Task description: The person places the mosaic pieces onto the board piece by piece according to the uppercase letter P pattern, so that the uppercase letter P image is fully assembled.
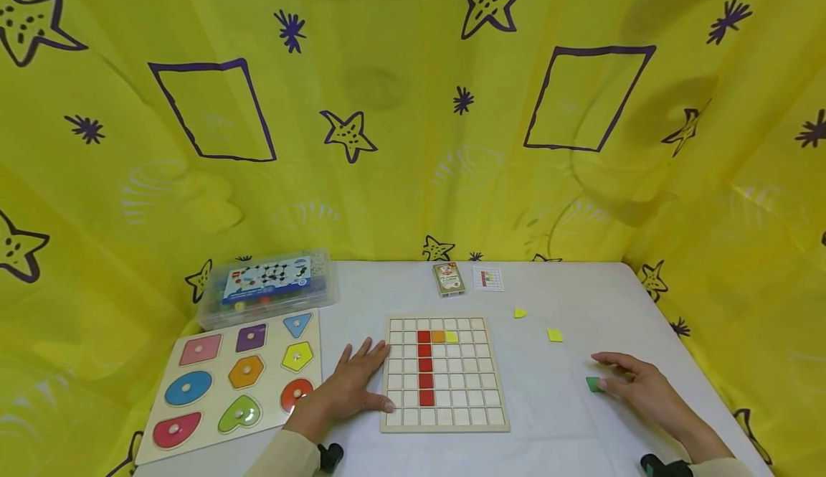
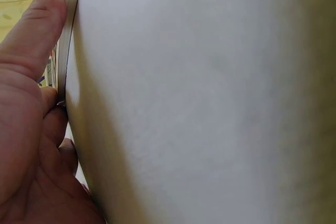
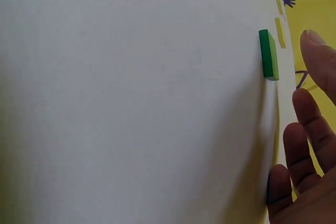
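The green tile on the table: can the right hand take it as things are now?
Probably yes. The green tile lies flat beside the right hand's open fingertips, with nothing between them.

A white table (image 1: 568, 419) carries a wooden grid board (image 1: 444, 419) near its front middle. Left of it lies a shape puzzle board (image 1: 271, 373), with a clear plastic box (image 1: 266, 287) behind that. At the back sit a small card pack (image 1: 448, 279) and a pattern card (image 1: 487, 278). To the right lie two yellow tiles (image 1: 555, 335) and a green tile (image 1: 594, 384)
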Motion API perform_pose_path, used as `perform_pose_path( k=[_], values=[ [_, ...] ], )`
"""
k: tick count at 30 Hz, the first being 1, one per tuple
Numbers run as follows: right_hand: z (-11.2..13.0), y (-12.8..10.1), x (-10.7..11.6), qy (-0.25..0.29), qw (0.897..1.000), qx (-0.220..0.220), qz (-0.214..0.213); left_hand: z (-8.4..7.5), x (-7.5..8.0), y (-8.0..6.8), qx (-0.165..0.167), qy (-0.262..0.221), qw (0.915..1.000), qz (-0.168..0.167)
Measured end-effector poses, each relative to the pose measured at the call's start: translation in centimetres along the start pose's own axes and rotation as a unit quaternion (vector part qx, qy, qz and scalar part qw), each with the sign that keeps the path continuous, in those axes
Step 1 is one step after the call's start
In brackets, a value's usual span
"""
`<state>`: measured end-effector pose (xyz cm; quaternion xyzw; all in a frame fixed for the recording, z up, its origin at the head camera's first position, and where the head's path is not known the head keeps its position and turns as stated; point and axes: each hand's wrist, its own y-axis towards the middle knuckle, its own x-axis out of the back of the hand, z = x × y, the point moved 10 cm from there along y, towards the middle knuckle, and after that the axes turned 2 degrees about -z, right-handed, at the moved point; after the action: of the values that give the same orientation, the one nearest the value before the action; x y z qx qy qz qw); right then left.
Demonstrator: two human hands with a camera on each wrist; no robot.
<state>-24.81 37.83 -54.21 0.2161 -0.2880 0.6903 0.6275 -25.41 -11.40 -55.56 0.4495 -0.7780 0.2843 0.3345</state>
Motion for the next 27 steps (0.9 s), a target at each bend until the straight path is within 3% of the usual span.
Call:
perform_pose_path(
  k=[4, 8, 12, 17, 21, 27],
  values=[
    [-0.6, -0.1, 0.0, -0.016, 1.0, 0.007, 0.012, 0.0, 0.0, 0.0, 0.0, 0.001, 1.0, 0.0],
    [-0.3, -0.1, -0.3, -0.03, 0.998, 0.042, 0.019, -0.2, 0.1, -0.1, 0.001, 0.001, 1.0, -0.002],
    [0.2, 0.2, -0.4, -0.072, 0.995, 0.07, 0.002, -0.3, 0.1, -0.1, -0.001, -0.001, 1.0, -0.002],
    [0.1, 0.9, -0.5, -0.109, 0.993, 0.053, -0.014, -0.3, 0.0, -0.1, -0.001, -0.001, 1.0, -0.002],
    [-0.2, 1.4, -0.4, -0.11, 0.993, 0.024, -0.026, -0.2, 0.0, -0.1, 0.0, -0.002, 1.0, -0.001],
    [-0.2, 1.9, 0.1, -0.106, 0.993, 0.017, -0.048, -0.2, 0.1, 0.0, -0.007, 0.004, 1.0, -0.001]
  ],
)
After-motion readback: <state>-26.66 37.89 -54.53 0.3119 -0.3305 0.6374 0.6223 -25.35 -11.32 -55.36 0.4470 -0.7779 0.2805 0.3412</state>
